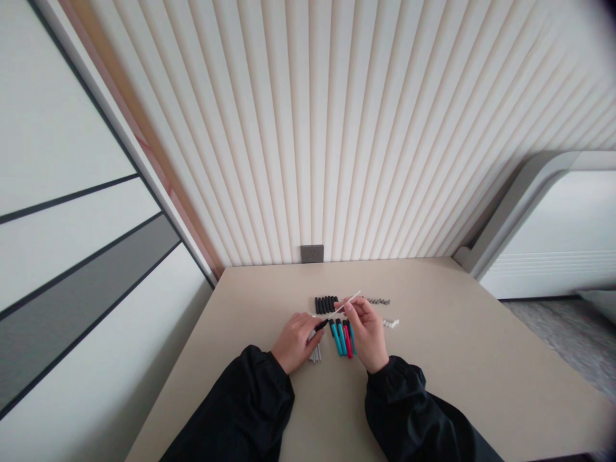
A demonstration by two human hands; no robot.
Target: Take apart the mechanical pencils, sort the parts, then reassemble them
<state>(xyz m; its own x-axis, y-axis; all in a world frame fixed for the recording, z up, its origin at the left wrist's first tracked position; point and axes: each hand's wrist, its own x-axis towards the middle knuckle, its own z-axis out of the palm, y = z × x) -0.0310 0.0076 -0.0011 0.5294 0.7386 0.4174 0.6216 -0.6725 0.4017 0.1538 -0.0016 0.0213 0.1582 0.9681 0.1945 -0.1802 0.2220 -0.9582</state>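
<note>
My left hand [299, 340] pinches a short black pen part [321, 325], which points up and to the right. In the fingers of my right hand [369, 332] is a thin white rod [353, 298], like a pen refill, slanting down so that its lower end meets or nearly meets the black part. Between the hands lie several teal pen barrels [337, 340] and a red one [348, 343], with dark ends. Several thin grey rods [315, 356] lie partly hidden under my left hand. Behind them is a row of black cylinders [325, 304].
Small grey pieces [379, 301] lie in a row beyond my right hand, and small white pieces [391, 323] beside it. The beige table [423, 385] ends at a ribbed wall with a dark socket [312, 254]. A white panel [553, 231] stands at the right.
</note>
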